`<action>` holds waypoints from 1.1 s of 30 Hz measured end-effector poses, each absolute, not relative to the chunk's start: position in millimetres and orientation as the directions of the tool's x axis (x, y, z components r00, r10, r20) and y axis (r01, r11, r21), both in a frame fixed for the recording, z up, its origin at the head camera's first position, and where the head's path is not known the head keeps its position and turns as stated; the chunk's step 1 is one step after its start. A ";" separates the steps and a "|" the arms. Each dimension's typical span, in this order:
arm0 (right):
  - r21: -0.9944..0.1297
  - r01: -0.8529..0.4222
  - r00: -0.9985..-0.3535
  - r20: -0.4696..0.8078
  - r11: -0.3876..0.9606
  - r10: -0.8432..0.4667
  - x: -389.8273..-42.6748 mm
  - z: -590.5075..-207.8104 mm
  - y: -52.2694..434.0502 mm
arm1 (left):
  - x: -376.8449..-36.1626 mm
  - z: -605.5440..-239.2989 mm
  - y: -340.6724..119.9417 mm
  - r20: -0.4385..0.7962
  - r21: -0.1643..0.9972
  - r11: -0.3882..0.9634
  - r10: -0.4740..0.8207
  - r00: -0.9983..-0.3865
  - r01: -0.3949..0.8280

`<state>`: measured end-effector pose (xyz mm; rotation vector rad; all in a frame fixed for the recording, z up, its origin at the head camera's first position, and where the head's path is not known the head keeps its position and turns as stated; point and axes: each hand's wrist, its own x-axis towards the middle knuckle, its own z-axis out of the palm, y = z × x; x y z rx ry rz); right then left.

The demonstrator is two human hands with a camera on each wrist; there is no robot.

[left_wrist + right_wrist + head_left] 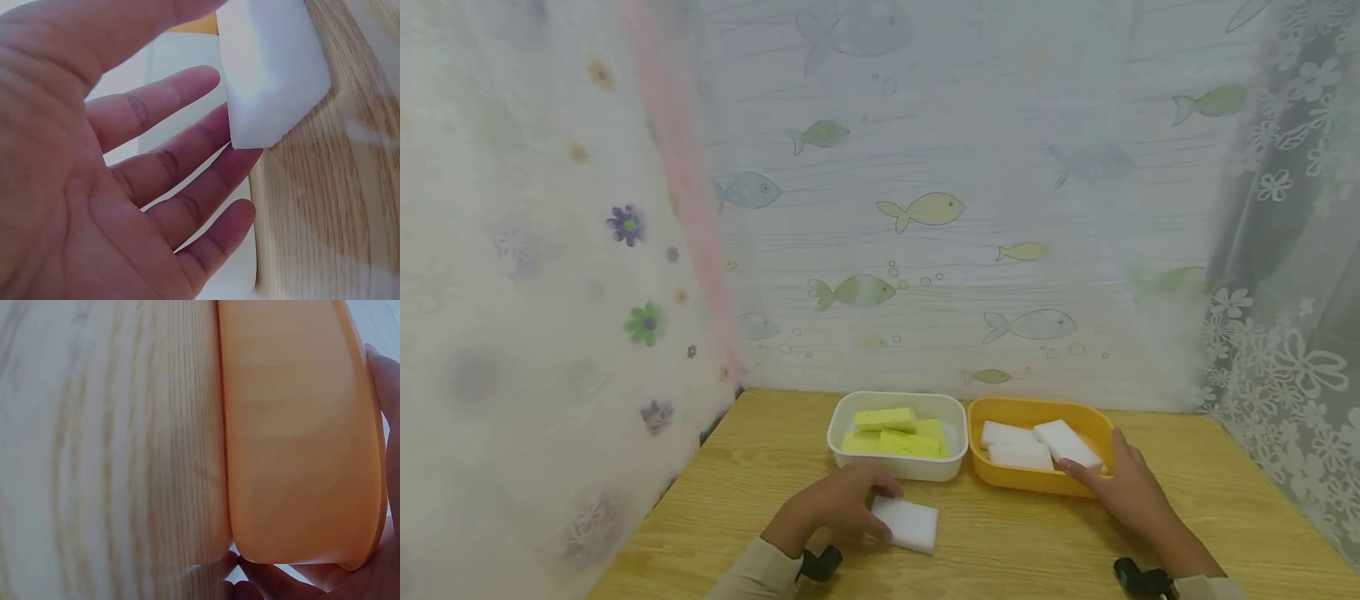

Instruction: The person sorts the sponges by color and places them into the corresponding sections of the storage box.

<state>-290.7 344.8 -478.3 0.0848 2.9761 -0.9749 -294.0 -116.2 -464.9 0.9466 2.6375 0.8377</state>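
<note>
White sponge (910, 523) lies flat on the wooden table (775, 467), long axis slanting left to right, under the left hand's (838, 508) loosely spread fingertips; the left wrist view shows those fingers (187, 150) straight against it, while the right hand (375, 575) cups the orange tub (300, 437).
</note>
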 end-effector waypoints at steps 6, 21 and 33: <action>-0.598 0.056 -0.998 -0.027 0.799 0.051 -289.6 -477.3 344.3 | -291.9 -465.0 -115.6 -0.025 0.595 0.630 0.635 -0.772 0.499; -0.601 0.047 -0.999 -0.016 0.798 0.047 -287.1 -477.2 343.2 | -285.3 -457.2 -110.3 -0.027 0.544 0.661 0.630 -0.776 0.518; -0.600 0.057 -0.998 -0.024 0.798 0.053 -288.8 -477.0 343.9 | -286.8 -456.3 -108.3 0.027 0.532 0.623 0.664 -0.747 0.574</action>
